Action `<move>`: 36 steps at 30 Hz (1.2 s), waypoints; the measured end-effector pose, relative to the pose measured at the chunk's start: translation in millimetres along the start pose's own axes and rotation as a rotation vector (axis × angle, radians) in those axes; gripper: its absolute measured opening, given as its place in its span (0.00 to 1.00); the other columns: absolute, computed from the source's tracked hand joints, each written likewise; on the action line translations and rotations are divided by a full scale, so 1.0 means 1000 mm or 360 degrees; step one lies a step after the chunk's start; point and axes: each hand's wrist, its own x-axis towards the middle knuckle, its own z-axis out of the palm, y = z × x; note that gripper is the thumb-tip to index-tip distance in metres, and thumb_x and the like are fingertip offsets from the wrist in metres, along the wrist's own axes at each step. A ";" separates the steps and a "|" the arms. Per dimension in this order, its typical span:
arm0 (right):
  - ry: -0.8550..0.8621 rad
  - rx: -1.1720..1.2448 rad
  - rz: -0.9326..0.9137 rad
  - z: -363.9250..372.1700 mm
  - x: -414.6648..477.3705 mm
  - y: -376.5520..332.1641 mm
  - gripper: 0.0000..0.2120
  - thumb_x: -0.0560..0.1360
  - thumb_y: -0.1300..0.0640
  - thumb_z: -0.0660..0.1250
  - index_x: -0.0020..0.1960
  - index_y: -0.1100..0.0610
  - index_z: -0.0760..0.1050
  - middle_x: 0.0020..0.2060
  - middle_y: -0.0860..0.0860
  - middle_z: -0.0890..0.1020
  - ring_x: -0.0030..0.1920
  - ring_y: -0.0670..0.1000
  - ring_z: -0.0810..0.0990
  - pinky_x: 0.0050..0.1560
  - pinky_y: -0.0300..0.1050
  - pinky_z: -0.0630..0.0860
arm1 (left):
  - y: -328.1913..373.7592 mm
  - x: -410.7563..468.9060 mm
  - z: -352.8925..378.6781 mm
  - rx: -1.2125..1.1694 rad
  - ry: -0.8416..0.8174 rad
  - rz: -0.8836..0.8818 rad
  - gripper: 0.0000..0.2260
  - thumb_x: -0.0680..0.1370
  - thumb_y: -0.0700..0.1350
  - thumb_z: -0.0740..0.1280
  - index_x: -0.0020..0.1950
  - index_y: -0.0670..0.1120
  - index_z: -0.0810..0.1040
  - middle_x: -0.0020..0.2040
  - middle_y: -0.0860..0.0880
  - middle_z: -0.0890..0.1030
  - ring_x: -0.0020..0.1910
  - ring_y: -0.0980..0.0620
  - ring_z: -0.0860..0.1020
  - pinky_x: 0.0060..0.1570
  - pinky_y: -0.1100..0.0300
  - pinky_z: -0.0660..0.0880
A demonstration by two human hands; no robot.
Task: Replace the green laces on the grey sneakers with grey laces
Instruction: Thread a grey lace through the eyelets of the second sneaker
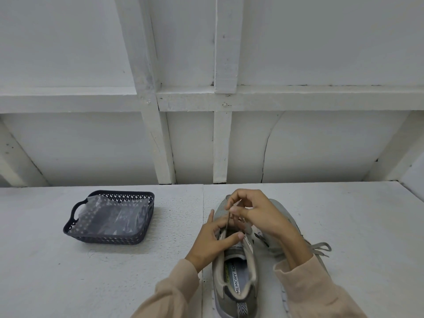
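Dark basket [103, 239] holding clear plastic [110, 214] sits on white table [68, 283].

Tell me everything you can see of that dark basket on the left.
The basket is dark, shallow and rectangular, seemingly plastic, with lattice-pierced walls and a handle cut-out at its left end. It sits flat on the white table, left of the sneaker; the left hand and right hand are clear of it. Crumpled clear wrapping lies inside.
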 end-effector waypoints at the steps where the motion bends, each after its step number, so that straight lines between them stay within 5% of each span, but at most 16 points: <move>1: -0.0028 0.0047 -0.0016 0.000 0.001 -0.003 0.07 0.75 0.72 0.64 0.43 0.62 0.77 0.40 0.62 0.83 0.33 0.47 0.78 0.33 0.34 0.73 | 0.000 0.000 -0.002 0.0007 -0.0001 -0.0016 0.13 0.73 0.53 0.71 0.51 0.47 0.84 0.52 0.55 0.85 0.60 0.58 0.78 0.76 0.44 0.38; 8: -0.0114 0.0218 -0.0098 0.002 0.005 -0.007 0.09 0.75 0.74 0.63 0.44 0.63 0.76 0.38 0.58 0.82 0.31 0.49 0.75 0.29 0.35 0.69 | 0.010 0.001 -0.007 0.0004 -0.0065 -0.0060 0.09 0.72 0.47 0.73 0.49 0.44 0.84 0.51 0.58 0.83 0.60 0.72 0.72 0.76 0.43 0.44; 12: -0.0231 0.0341 -0.0088 0.003 0.001 -0.003 0.08 0.76 0.72 0.63 0.44 0.61 0.76 0.38 0.60 0.81 0.31 0.56 0.69 0.31 0.45 0.65 | 0.014 0.001 -0.008 0.0017 -0.0068 -0.0109 0.09 0.71 0.53 0.73 0.48 0.51 0.85 0.53 0.64 0.82 0.62 0.64 0.74 0.74 0.38 0.53; 16: -0.0351 0.0377 -0.0103 0.003 -0.004 -0.006 0.08 0.77 0.72 0.64 0.44 0.61 0.75 0.37 0.59 0.81 0.28 0.46 0.72 0.30 0.41 0.66 | 0.018 0.003 -0.008 -0.0007 -0.0058 -0.0131 0.06 0.70 0.55 0.72 0.46 0.63 0.81 0.50 0.63 0.83 0.60 0.62 0.77 0.73 0.37 0.56; 20: -0.0396 0.0525 -0.0135 0.004 -0.007 -0.004 0.09 0.77 0.70 0.65 0.43 0.59 0.76 0.37 0.57 0.82 0.31 0.47 0.73 0.30 0.38 0.67 | 0.018 0.004 -0.008 -0.0047 -0.0096 -0.0093 0.10 0.71 0.52 0.72 0.46 0.68 0.80 0.48 0.63 0.83 0.57 0.63 0.78 0.72 0.35 0.56; 27: -0.0402 0.1104 -0.0356 -0.003 -0.004 -0.011 0.03 0.72 0.65 0.69 0.41 0.59 0.77 0.36 0.57 0.81 0.29 0.48 0.72 0.25 0.36 0.65 | 0.002 0.004 -0.010 -0.0019 -0.0080 -0.0039 0.08 0.71 0.52 0.73 0.46 0.50 0.84 0.51 0.57 0.84 0.60 0.65 0.75 0.74 0.37 0.49; 31: -0.0479 0.1386 -0.0519 -0.013 0.007 -0.026 0.07 0.70 0.59 0.76 0.42 0.57 0.77 0.36 0.54 0.80 0.30 0.44 0.74 0.26 0.30 0.69 | 0.000 0.005 -0.011 0.0012 -0.0092 -0.0049 0.05 0.72 0.48 0.74 0.47 0.51 0.84 0.53 0.56 0.84 0.65 0.61 0.74 0.75 0.44 0.38; 36: -0.0481 0.1726 -0.0637 -0.031 0.025 -0.063 0.08 0.67 0.61 0.76 0.43 0.57 0.78 0.37 0.51 0.79 0.31 0.41 0.75 0.26 0.30 0.71 | -0.001 0.005 -0.013 0.0002 -0.0101 -0.0040 0.08 0.72 0.51 0.73 0.47 0.49 0.84 0.56 0.58 0.83 0.67 0.61 0.73 0.76 0.47 0.41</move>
